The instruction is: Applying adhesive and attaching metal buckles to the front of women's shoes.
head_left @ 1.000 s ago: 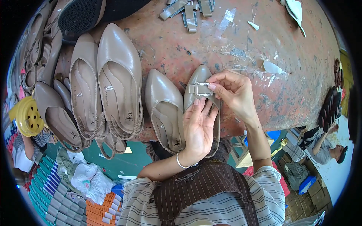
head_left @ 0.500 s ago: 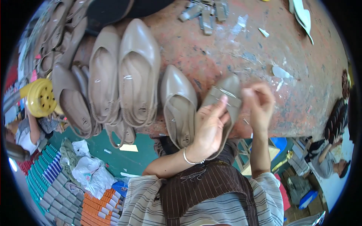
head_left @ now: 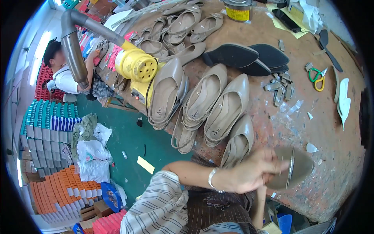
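A beige pointed shoe (head_left: 303, 165) lies tilted sideways near the table's front edge, with a shiny metallic strip (head_left: 291, 167) across its upper. My left hand (head_left: 255, 169), a silver bangle at its wrist, reaches over the shoe. Its fingers are curled together, blurred, with one fingertip close to the strip; anything pinched in them is hidden. From below comes my right forearm (head_left: 259, 206), its hand and fingers hidden behind my left hand and the shoe. Just left of my hands, another beige slingback shoe (head_left: 238, 141) points away from me, its heel end partly covered.
More slingback shoes (head_left: 230, 105) stand in a row leftward. Beyond them are black soles (head_left: 230, 54), a yellow machine with a metal pipe (head_left: 136, 64), and a tin (head_left: 238, 13). Metal clips (head_left: 280, 93), scissors (head_left: 321, 75) and a phone (head_left: 286, 20) lie farther off. Another person (head_left: 66, 78) works at left.
The view has swung left. My left hand has moved from gripping the shoe's side to above it. My right hand, earlier beside the shoe, is now hidden. The shoe has turned sideways.
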{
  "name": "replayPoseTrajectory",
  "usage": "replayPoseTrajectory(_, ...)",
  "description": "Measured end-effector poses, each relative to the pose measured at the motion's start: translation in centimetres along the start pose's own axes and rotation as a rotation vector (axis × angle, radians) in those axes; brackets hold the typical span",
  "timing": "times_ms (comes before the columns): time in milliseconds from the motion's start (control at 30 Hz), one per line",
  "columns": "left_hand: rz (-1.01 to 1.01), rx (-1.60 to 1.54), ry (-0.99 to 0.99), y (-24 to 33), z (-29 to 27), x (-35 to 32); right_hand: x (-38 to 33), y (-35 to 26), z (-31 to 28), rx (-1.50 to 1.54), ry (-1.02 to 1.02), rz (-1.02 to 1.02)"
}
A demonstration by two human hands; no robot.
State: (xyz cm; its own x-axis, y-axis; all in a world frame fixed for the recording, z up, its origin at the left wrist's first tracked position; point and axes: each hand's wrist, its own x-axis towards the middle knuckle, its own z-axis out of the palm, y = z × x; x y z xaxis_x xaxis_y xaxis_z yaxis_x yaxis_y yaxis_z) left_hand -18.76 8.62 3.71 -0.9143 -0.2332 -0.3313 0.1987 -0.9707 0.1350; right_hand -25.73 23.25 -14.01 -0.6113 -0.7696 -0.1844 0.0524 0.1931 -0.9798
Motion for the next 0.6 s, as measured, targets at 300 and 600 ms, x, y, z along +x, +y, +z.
replayPoseTrajectory(300,1.133,0.532,-0.045,25.9,7.4,-3.9,2.7,-5.9,4.2,-0.320,-0.135,0.016)
replayPoseTrajectory(600,1.115,0.881,0.822,36.4,0.8,-4.5,0.5,-6.1,0.4,-0.241,0.038,0.100)
